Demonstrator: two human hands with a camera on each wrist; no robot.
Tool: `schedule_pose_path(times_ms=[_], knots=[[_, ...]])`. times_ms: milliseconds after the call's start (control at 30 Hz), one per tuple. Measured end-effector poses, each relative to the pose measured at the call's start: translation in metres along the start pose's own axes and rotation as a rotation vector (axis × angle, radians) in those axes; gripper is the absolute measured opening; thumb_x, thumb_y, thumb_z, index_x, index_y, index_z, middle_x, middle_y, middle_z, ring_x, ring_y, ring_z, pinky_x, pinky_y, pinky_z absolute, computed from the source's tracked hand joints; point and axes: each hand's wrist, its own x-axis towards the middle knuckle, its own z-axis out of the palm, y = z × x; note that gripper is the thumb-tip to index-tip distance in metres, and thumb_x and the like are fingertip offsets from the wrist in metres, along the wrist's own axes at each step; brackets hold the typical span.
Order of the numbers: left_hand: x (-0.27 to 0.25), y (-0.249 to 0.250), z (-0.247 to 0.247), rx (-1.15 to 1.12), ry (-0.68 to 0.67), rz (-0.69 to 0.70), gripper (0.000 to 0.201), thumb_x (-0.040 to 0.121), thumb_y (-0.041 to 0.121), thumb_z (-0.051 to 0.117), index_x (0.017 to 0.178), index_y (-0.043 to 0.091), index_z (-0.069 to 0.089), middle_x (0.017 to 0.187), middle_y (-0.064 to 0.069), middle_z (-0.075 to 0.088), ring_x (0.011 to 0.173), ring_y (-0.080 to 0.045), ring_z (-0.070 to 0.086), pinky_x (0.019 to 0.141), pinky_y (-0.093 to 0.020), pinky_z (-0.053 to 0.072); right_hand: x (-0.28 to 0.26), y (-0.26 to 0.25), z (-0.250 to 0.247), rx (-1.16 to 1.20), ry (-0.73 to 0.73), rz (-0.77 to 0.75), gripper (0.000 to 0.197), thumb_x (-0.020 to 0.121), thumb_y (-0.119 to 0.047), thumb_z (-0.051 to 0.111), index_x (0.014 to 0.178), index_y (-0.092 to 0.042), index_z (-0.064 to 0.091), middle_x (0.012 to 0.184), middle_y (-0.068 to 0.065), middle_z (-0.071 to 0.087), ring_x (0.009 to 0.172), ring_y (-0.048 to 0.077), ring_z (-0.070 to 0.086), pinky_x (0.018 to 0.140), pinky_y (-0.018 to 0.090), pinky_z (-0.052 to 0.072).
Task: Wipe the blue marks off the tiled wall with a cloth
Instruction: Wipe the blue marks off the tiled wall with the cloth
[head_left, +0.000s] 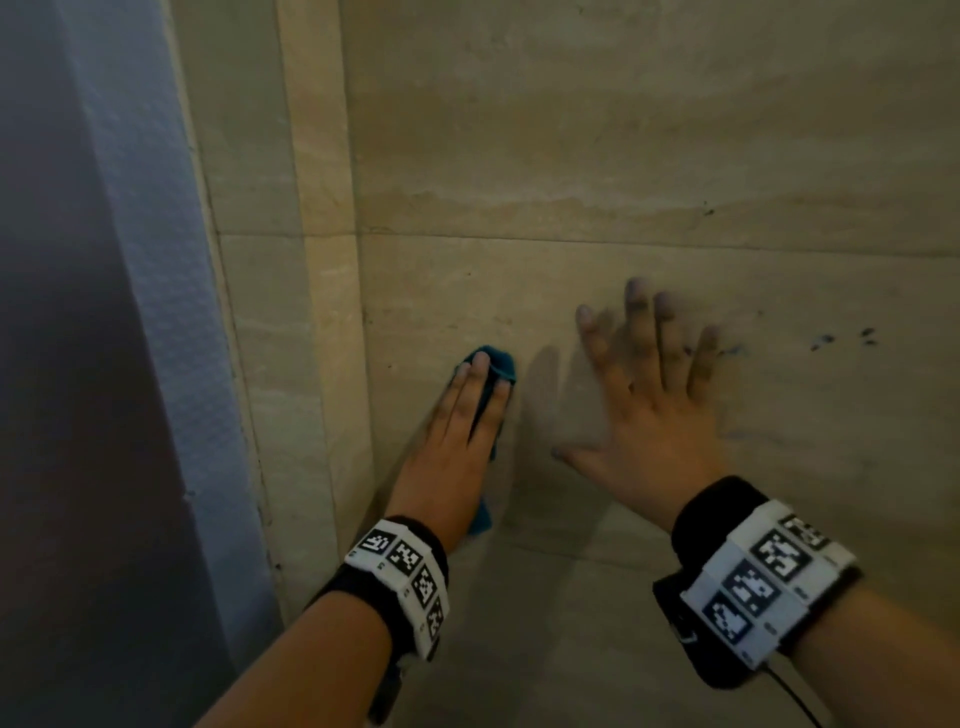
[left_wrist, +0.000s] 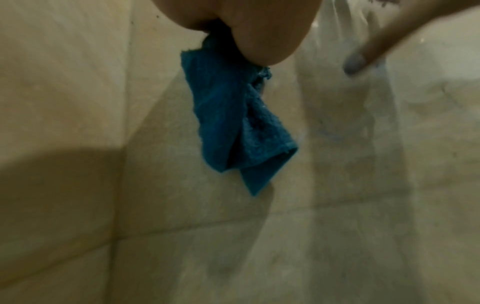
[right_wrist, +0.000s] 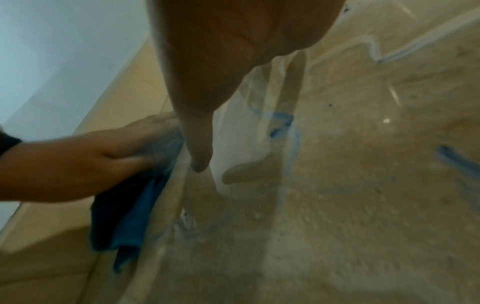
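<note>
The cloth (head_left: 491, 364) is teal-blue terry, crumpled into loose folds w/ a frayed hem. It is lying flat against the tiled wall (head_left: 623, 156), near the left corner trim, below a horiz. grout line. The left hand (head_left: 457, 441) is pressing it to the tile: fingers are extending straight over the top of the cloth, w/ the upper edge peeking out past the fingertips and a tail hanging below the wrist side.

The right hand (head_left: 654, 410) is lying open on the wall just right of the cloth, fingers spreading wide, thumb pointing left, holding nothing. Fingertips are showing a bluish-grey tint.

The blue marks (head_left: 841, 338) are sitting right of the right hand as small dark specks, plus a faint smear beside the little finger.

View differences:
- Head view: is showing both hands, both wristbands (head_left: 405, 571) w/ coded tags, and a grey-blue textured panel (head_left: 156, 312) at far left.
- Left wrist view: is showing the cloth (left_wrist: 233, 123) hanging down from under the palm (left_wrist: 246, 26) in two folds, texture clear; one finger (left_wrist: 363, 55) of the right hand is touching the tile at upper right. A faint blue trace is showing on the tile (left_wrist: 78, 102) right of the cloth.
- Right wrist view: is showing streaks (right_wrist: 280, 123) of blue much more plainly than the head view, incl. a bold stroke at right edge. The left hand (right_wrist: 78, 164) is appearing at left over the cloth (right_wrist: 124, 222); how its thumb lies: cannot tell.
</note>
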Motion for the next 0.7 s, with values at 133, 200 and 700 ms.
schedule_pose_path(times_ms=[133, 200, 700], knots=[[0.008, -0.002, -0.012, -0.037, 0.0, -0.09, 0.115, 0.074, -0.009, 0.066, 0.149, 0.022, -0.016, 0.156, -0.006, -0.027, 0.142, -0.015, -0.023, 0.113, -0.034, 0.006, -0.018, -0.005, 0.01, -0.013, -0.057, 0.002, 0.137, 0.043, -0.062, 0.083, 0.152, -0.02, 0.013, 0.158, 0.017, -0.001, 0.145, 0.034, -0.006, 0.112, 0.059, -0.003], [0.017, -0.002, -0.013, -0.063, 0.007, -0.102, 0.1, 0.088, -0.004, 0.049, 0.138, 0.025, -0.032, 0.143, 0.002, -0.046, 0.132, -0.01, -0.041, 0.113, -0.027, -0.011, -0.019, -0.003, 0.013, -0.02, -0.078, 0.004, 0.139, 0.041, -0.062, 0.084, 0.152, -0.02, 0.012, 0.158, 0.015, -0.004, 0.145, 0.036, -0.005, 0.111, 0.062, -0.002], [-0.029, -0.013, 0.043, 0.138, 0.135, 0.302, 0.085, 0.074, 0.001, 0.043, 0.15, 0.01, 0.005, 0.159, -0.008, -0.011, 0.147, -0.023, -0.011, 0.119, -0.035, 0.0, -0.017, -0.003, 0.023, -0.027, -0.131, 0.019, 0.142, 0.045, -0.062, 0.082, 0.152, -0.023, -0.002, 0.156, 0.009, -0.015, 0.142, 0.032, -0.021, 0.11, 0.061, -0.01]])
